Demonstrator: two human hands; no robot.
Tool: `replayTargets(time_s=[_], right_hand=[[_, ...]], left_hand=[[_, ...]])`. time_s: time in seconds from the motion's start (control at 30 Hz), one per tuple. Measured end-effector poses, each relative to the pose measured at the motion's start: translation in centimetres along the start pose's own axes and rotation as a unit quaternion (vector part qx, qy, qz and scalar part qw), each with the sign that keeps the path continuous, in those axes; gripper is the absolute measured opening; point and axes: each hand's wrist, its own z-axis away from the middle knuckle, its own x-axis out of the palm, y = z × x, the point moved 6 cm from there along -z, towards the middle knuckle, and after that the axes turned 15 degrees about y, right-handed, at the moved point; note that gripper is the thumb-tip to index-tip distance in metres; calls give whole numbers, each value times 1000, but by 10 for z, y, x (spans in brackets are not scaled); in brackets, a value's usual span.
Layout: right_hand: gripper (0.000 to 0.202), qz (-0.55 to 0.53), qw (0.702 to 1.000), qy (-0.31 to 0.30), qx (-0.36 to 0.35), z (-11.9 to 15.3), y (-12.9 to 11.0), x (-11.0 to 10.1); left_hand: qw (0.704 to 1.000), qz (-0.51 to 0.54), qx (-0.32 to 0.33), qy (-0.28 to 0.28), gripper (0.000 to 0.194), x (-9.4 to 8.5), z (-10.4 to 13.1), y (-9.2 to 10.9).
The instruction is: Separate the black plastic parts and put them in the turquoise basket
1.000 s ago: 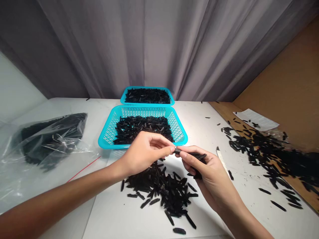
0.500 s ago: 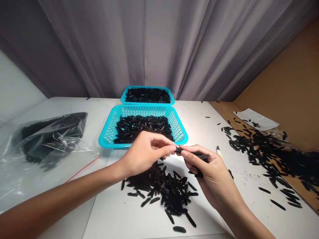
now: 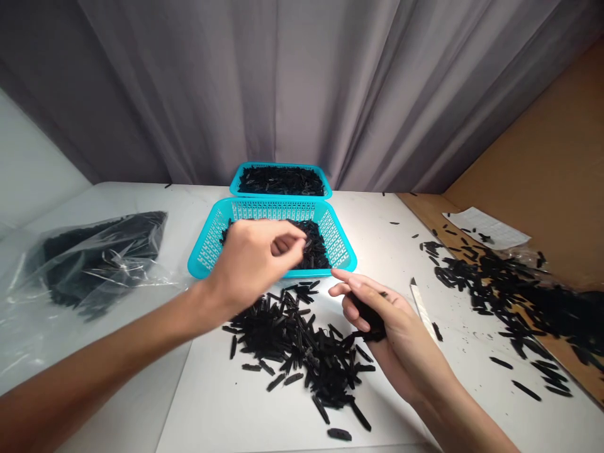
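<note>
My left hand [image 3: 262,255] is over the near turquoise basket [image 3: 198,255], its thumb and fingertips pinched together. Whether anything sits in that pinch I cannot make out. In the palm of my right hand [image 3: 391,314] lies a bunch of black strips [image 3: 370,314], with several fingers curled round it and the index finger stretched toward the basket's front rim. Between and below the hands a loose heap of black strips [image 3: 306,346] is spread on a white sheet [image 3: 212,402]. More strips of the same kind lie inside the near basket.
A second turquoise basket [image 3: 234,182] full of black strips stands behind. On the left is a clear plastic bag [image 3: 108,264] of dark pieces. A craft knife [image 3: 422,308] lies beside my right hand. Scattered strips [image 3: 509,283] and a paper [image 3: 491,228] are at the right.
My left hand has moved away from my right, up and left over the near basket. The strip that was between both hands' fingertips is gone from there. My right index finger has straightened.
</note>
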Motion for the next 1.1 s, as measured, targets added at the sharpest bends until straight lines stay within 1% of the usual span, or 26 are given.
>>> replayTargets(time_s=[0.03, 0.07, 0.1, 0.13, 0.17, 0.23, 0.27, 0.33, 0.4, 0.47, 0.53, 0.6, 0.67, 0.8, 0.87, 0.93, 1.0, 1.1], right_hand=[[29, -18, 1000, -3, 24, -1, 2, 1], [31, -36, 998, -8, 50, -1, 5, 1], [32, -56, 995, -15, 76, -1, 7, 2], [33, -75, 992, -23, 103, -1, 9, 3], [33, -94, 987, -30, 130, 0, 11, 4], [29, -126, 976, -35, 175, 2, 14, 6], [26, -137, 971, -35, 194, 3, 15, 7], [23, -152, 961, -39, 226, 6, 18, 9], [22, -167, 954, -50, 243, 8, 20, 13], [20, -184, 950, -66, 245, 9, 21, 17], [19, -202, 944, -81, 246, 10, 22, 20], [19, -211, 941, -99, 244, 11, 22, 22], [17, -193, 949, -105, 228, 11, 21, 22], [11, -133, 971, -77, 182, 8, 19, 15], [12, -126, 975, -66, 171, 6, 19, 13], [12, -123, 976, -63, 168, 6, 20, 12], [13, -112, 979, -62, 160, 6, 19, 12], [15, -73, 988, -66, 118, 5, 16, 11]], left_hand=[[995, -81, 55, 37, 15, -8, -5, 1], [985, -136, 87, 59, 18, -13, -8, 1], [979, -160, 106, 65, 22, -15, -10, 2], [979, -156, 117, 54, 23, -13, -9, 4], [983, -128, 126, 30, 23, -9, -5, 8], [986, -43, 155, -52, 21, 5, 9, 21], [979, -10, 177, -101, 21, 14, 18, 29], [956, 11, 224, -191, 27, 30, 39, 40], [938, -9, 265, -224, 31, 39, 53, 43], [933, -22, 284, -220, 28, 44, 59, 40], [936, -3, 283, -209, 23, 45, 60, 37], [943, 32, 259, -204, 20, 43, 56, 35], [955, 59, 211, -200, 17, 42, 50, 33], [978, 90, 66, -177, 14, 37, 37, 25], [977, 115, -13, -180, 15, 36, 35, 18], [971, 132, -70, -185, 15, 37, 34, 13], [968, 133, -102, -184, 15, 37, 33, 8], [966, 129, -121, -186, 14, 37, 32, 6]])
